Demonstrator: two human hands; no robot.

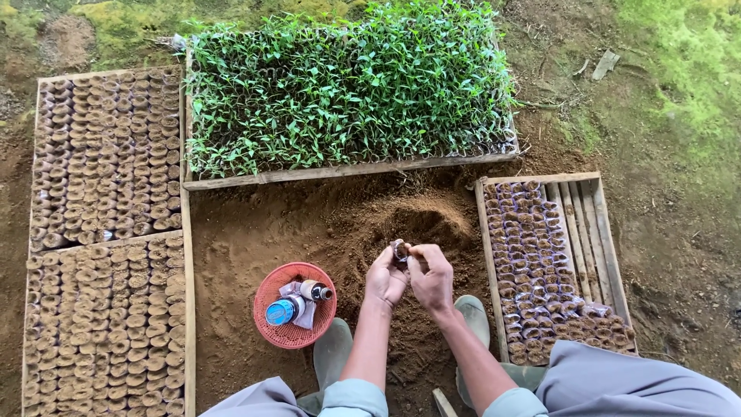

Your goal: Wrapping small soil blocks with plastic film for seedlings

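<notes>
Head view looks straight down at a person squatting on bare brown soil, both hands meeting over a loose soil heap (421,220). Left hand (384,276) and right hand (432,278) close together around one small seedling pot (399,252), a little plastic sleeve held between the fingertips just above the near slope of the heap. Both hands are pinched narrow on it; the left cups it from the side while the right thumb and forefinger grip its rim. The pot sits at the tips of both hands, away from the body, its opening apparently facing up, though its long axis is too small to tell. Neither hand is clearly nearer; they share it.

Just left of the left wrist lies a red basket (270,309) holding a few small bottles. Along the right side of the soil patch stands a wooden tray (594,232) partly filled with rows of packed pots, its far right part bare slats. Two full trays of filled pots (104,232) line the left side. Beyond the heap sits a tray of green seedlings (347,85).
</notes>
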